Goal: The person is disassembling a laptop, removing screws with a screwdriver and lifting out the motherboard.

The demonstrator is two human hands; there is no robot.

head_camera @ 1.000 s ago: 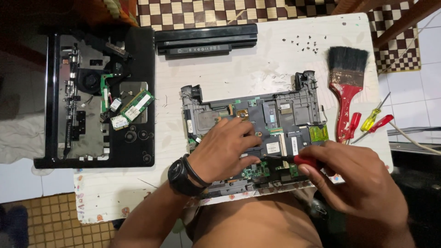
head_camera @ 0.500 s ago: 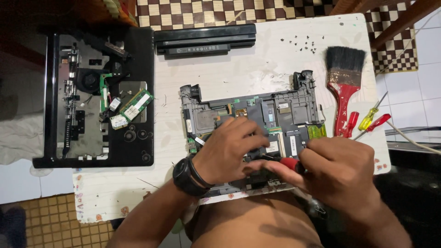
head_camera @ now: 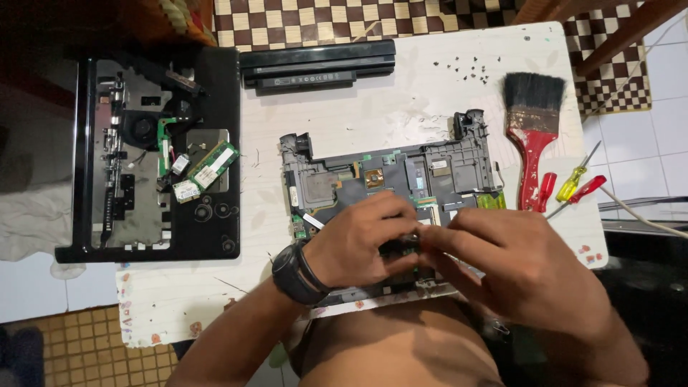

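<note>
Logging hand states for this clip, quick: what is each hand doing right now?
Left hand: curled, fingers pressed on the laptop chassis; grip cannot be told.
Right hand: closed, pinching something small at the chassis; what cannot be told.

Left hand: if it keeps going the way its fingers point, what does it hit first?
The left hand points right, over the laptop chassis. First in its path are the right hand's fingers, which already seem to meet it. Depth is unclear from above.
</note>
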